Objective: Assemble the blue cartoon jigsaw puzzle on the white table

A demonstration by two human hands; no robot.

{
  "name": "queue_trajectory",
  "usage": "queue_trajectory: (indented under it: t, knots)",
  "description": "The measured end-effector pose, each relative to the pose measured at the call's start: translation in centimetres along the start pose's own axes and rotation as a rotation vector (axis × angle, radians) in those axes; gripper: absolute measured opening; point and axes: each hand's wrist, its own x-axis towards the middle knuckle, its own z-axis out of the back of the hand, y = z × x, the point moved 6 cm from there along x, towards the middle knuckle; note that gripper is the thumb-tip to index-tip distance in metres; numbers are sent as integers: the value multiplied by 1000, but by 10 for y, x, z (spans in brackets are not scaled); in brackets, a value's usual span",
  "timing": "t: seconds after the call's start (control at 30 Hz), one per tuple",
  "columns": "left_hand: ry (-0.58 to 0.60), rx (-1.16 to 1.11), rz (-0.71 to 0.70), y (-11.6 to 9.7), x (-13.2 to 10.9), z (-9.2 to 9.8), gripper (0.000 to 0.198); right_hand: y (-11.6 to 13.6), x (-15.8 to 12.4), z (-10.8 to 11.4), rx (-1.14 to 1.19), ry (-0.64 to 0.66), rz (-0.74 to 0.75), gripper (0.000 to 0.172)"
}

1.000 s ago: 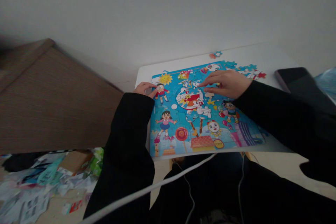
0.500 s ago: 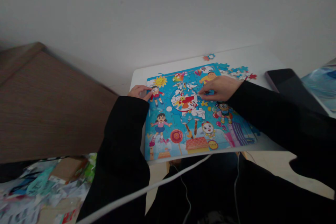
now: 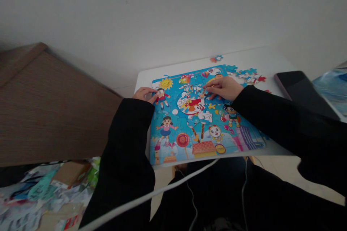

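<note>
A mostly assembled jigsaw puzzle with cartoon characters on a blue ground lies on a white table. My right hand is over its upper right part, thumb and fingers pinched on a small jigsaw piece, partly hidden by the fingers. Against the puzzle's upper left edge rests my left hand, fingers stretched out and thumb a little apart, touching the board with nothing in its grasp. Near the right hand, a yellow-marked piece lies loose on the puzzle. Overlapping white and red pieces lie around the middle.
Several loose pieces are heaped beyond the puzzle's upper right corner, with a few more farther back. A dark phone lies at the right. A wooden cabinet stands left, and a white cable crosses before the table.
My right hand has shifted slightly up and to the left over the puzzle, its fingertips now nearer the white bird picture. The left hand stays at the left edge.
</note>
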Motion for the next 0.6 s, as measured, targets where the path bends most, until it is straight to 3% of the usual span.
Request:
queue_trajectory:
  t: [0.23, 0.47, 0.6]
  knots:
    - [13, -2, 36, -1, -1, 0, 27, 12, 0, 35, -473, -127, 150, 36]
    - [1, 27, 38, -5, -2, 4, 27, 3, 4, 47, -735, 104, 271, 30]
    - [0, 14, 47, -4, -2, 4, 26, 0, 6, 45, -825, 89, 261, 34]
